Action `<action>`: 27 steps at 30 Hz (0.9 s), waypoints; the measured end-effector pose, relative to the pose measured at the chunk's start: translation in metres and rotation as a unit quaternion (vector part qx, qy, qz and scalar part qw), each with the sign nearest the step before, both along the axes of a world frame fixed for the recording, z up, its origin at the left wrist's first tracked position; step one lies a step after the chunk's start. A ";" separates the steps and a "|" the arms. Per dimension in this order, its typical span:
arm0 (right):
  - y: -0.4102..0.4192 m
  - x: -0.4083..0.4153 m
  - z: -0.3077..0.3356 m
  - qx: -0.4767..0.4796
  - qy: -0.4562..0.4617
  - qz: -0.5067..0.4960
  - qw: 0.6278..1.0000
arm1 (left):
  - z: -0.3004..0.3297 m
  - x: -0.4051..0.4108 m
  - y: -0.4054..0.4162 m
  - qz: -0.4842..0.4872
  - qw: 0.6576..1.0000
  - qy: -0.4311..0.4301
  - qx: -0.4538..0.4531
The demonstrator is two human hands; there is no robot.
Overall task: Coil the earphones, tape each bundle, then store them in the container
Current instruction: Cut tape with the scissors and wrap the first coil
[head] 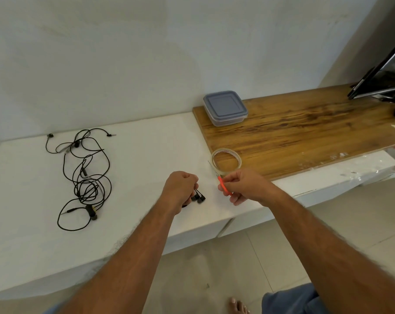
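My left hand (180, 187) grips a coiled black earphone bundle (198, 197); its two earbuds stick out to the right of my fist, just above the white counter. My right hand (241, 185) holds red-handled scissors (224, 188), blades pointing up toward a roll of clear tape (226, 160) lying at the wooden board's near left corner. A strip of tape seems to run from the roll to the scissors. A tangle of loose black earphones (86, 177) lies on the counter to the left. The lidded clear plastic container (225, 108) sits at the board's far left corner, its lid on.
A white counter (146, 155) runs along the wall, with a wooden board (305, 132) on its right half. A dark tilted screen (382, 75) stands at the far right. Tape scraps dot the counter's right front edge. Tiled floor and my bare foot (238, 306) are below.
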State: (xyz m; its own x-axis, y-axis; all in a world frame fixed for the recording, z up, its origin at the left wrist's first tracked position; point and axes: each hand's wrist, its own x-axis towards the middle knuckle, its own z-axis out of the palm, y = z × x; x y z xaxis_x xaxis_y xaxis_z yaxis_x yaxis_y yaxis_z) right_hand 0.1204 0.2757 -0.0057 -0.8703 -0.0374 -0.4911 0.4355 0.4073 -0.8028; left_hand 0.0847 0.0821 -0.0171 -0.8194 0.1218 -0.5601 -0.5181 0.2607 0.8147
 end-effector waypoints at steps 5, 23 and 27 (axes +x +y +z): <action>0.006 -0.007 0.005 0.159 0.050 0.019 0.986 | -0.008 -0.002 0.006 -0.013 0.997 0.065 -0.049; 0.010 -0.038 0.017 0.390 0.095 0.086 0.912 | -0.013 -0.013 0.018 -0.013 0.987 0.107 -0.123; 0.009 -0.040 0.013 0.416 0.102 0.104 0.897 | -0.013 -0.013 0.013 -0.018 0.986 0.104 -0.127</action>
